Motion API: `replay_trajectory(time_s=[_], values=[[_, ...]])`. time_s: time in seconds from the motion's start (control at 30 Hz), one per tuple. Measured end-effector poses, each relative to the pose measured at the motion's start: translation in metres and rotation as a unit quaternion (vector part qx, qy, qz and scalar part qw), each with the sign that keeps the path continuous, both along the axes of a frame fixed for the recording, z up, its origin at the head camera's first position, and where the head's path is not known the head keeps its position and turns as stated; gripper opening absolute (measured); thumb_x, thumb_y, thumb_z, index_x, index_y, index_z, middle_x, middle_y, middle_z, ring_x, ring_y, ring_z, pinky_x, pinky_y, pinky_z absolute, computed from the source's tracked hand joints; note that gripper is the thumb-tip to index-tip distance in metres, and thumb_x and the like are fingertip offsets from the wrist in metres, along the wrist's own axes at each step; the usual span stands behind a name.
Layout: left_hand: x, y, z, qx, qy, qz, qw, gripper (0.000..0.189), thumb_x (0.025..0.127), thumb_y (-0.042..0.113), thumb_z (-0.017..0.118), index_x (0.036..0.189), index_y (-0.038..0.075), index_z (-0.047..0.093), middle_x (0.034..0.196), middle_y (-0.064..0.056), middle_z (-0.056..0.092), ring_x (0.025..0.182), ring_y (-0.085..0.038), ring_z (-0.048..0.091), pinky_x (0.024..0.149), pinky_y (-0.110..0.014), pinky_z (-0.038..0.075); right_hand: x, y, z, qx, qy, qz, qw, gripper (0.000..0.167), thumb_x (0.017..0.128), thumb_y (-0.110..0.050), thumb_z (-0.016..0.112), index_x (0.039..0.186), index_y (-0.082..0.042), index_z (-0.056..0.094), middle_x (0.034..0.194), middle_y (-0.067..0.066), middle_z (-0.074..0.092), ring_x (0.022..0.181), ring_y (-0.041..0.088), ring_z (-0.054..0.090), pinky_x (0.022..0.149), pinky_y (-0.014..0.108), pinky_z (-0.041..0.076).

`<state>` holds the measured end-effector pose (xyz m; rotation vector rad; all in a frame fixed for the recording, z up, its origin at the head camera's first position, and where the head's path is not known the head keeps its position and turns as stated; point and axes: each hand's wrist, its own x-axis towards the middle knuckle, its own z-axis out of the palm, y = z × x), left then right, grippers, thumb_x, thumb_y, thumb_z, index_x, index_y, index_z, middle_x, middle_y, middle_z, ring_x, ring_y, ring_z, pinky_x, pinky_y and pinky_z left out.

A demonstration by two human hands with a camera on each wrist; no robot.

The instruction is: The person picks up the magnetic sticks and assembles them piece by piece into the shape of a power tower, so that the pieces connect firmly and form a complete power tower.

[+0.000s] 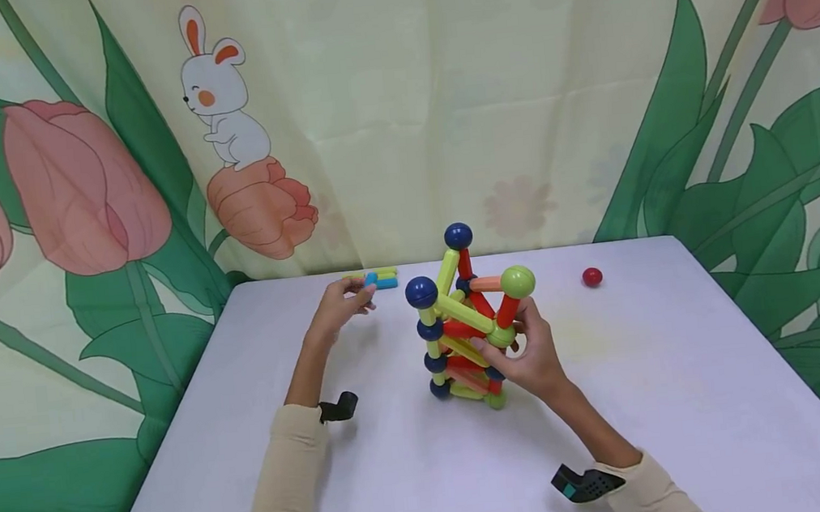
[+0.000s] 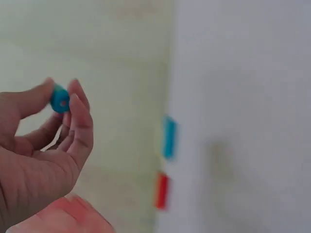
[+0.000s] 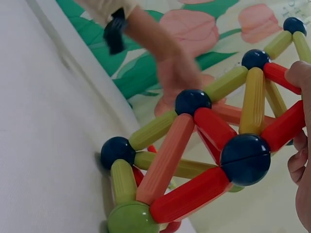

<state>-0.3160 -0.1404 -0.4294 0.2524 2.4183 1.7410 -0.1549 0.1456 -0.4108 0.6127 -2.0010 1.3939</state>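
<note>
A tower of magnetic rods and balls (image 1: 463, 328) stands upright on the table, built from red, lime, salmon and yellow rods joined by dark blue and green balls. My right hand (image 1: 532, 355) grips its right side, near a green ball (image 1: 501, 336) partway up. In the right wrist view, fingers (image 3: 303, 75) touch a red rod. Over by the table's back edge, my left hand (image 1: 339, 304) pinches a short blue rod (image 2: 60, 99) between thumb and fingertips, its round end facing the left wrist camera.
Several loose rods (image 1: 386, 283), blue and lime among them, lie at the back edge behind the left hand. A red ball (image 1: 592, 277) sits at the back right of the white table (image 1: 401, 484). Behind the table hangs a printed curtain (image 1: 399, 127).
</note>
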Motion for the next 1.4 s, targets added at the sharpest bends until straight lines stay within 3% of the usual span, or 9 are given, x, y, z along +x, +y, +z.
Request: replay_trajectory(time_s=[0.07, 0.13, 0.2, 0.3, 0.43, 0.63, 0.9, 1.07, 1.4], values=[[0.021, 0.011, 0.027, 0.120, -0.009, -0.017, 0.9926, 0.035, 0.097, 0.022, 0.061, 0.122, -0.003, 0.055, 0.100, -0.009, 0.059, 0.077, -0.010, 0.068, 0.075, -0.021, 0.055, -0.005, 0.003, -0.008, 0.005, -0.006, -0.001, 1.0000, 0.064, 0.066, 0.013, 0.075, 0.120, 0.011, 0.042, 0.091, 0.013, 0.055, 0.063, 0.003, 0.049, 0.053, 0.020, 0.047], [0.041, 0.022, 0.053, 0.210, -0.009, -0.034, 0.9770, 0.031, 0.098, 0.021, 0.060, 0.120, 0.000, 0.057, 0.097, -0.007, 0.061, 0.081, -0.011, 0.070, 0.079, -0.023, 0.056, -0.010, 0.006, -0.016, 0.007, -0.011, -0.002, 0.9999, 0.066, 0.066, 0.011, 0.076, 0.122, 0.009, 0.043, 0.093, 0.013, 0.056, 0.064, 0.002, 0.049, 0.053, 0.019, 0.047], [0.059, 0.032, 0.075, 0.266, 0.001, -0.052, 0.9627, 0.027, 0.099, 0.021, 0.058, 0.118, 0.002, 0.058, 0.094, -0.004, 0.063, 0.084, -0.013, 0.070, 0.082, -0.025, 0.055, -0.013, 0.008, -0.022, 0.007, -0.010, -0.003, 0.9999, 0.067, 0.066, 0.009, 0.078, 0.123, 0.006, 0.043, 0.095, 0.013, 0.058, 0.064, 0.003, 0.050, 0.054, 0.019, 0.047], [0.079, 0.045, 0.099, 0.297, 0.020, -0.073, 0.9520, 0.026, 0.099, 0.019, 0.057, 0.118, 0.002, 0.059, 0.090, 0.000, 0.065, 0.087, -0.015, 0.070, 0.082, -0.027, 0.054, -0.015, 0.009, -0.025, 0.006, -0.006, -0.001, 1.0000, 0.067, 0.067, 0.006, 0.080, 0.124, 0.003, 0.044, 0.097, 0.010, 0.060, 0.065, 0.003, 0.052, 0.054, 0.019, 0.048], [0.093, 0.057, 0.113, 0.274, 0.038, -0.085, 0.9572, 0.025, 0.099, 0.018, 0.057, 0.118, 0.001, 0.058, 0.090, 0.001, 0.067, 0.089, -0.015, 0.069, 0.080, -0.027, 0.053, -0.016, 0.009, -0.026, 0.006, -0.003, 0.003, 1.0000, 0.066, 0.068, 0.005, 0.080, 0.124, 0.001, 0.044, 0.097, 0.009, 0.060, 0.065, 0.004, 0.053, 0.054, 0.019, 0.048], [0.100, 0.070, 0.118, 0.216, 0.038, -0.092, 0.9713, 0.021, 0.098, 0.018, 0.058, 0.113, 0.003, 0.060, 0.091, -0.001, 0.064, 0.094, -0.019, 0.068, 0.091, -0.033, 0.053, -0.013, 0.008, -0.022, 0.013, -0.006, 0.002, 0.9999, 0.067, 0.066, 0.010, 0.078, 0.123, 0.007, 0.043, 0.094, 0.011, 0.057, 0.067, 0.003, 0.050, 0.053, 0.019, 0.047], [0.097, 0.084, 0.127, 0.143, 0.025, -0.105, 0.9839, 0.029, 0.095, 0.028, 0.064, 0.110, 0.004, 0.067, 0.101, -0.009, 0.065, 0.093, -0.020, 0.061, 0.087, -0.031, 0.054, 0.001, 0.000, 0.003, 0.015, 0.010, 0.002, 0.9998, 0.061, 0.066, 0.013, 0.075, 0.118, 0.013, 0.042, 0.090, 0.013, 0.054, 0.069, 0.002, 0.048, 0.051, 0.021, 0.046], [0.094, 0.085, 0.132, 0.087, 0.030, -0.089, 0.9917, 0.030, 0.093, 0.032, 0.065, 0.109, 0.007, 0.068, 0.101, -0.011, 0.067, 0.090, -0.020, 0.062, 0.078, -0.029, 0.054, 0.004, -0.002, 0.005, 0.017, 0.016, 0.003, 0.9997, 0.062, 0.066, 0.013, 0.076, 0.118, 0.013, 0.042, 0.094, 0.015, 0.057, 0.075, 0.000, 0.051, 0.055, 0.017, 0.047], [0.088, 0.084, 0.145, 0.007, 0.012, -0.134, 0.9909, 0.035, 0.095, 0.031, 0.063, 0.119, 0.006, 0.059, 0.090, -0.011, 0.069, 0.074, -0.019, 0.061, 0.061, -0.026, 0.049, -0.004, 0.004, -0.008, 0.021, 0.003, -0.001, 0.9998, 0.063, 0.065, 0.014, 0.076, 0.119, 0.012, 0.042, 0.092, 0.014, 0.054, 0.073, 0.001, 0.049, 0.051, 0.024, 0.047]])
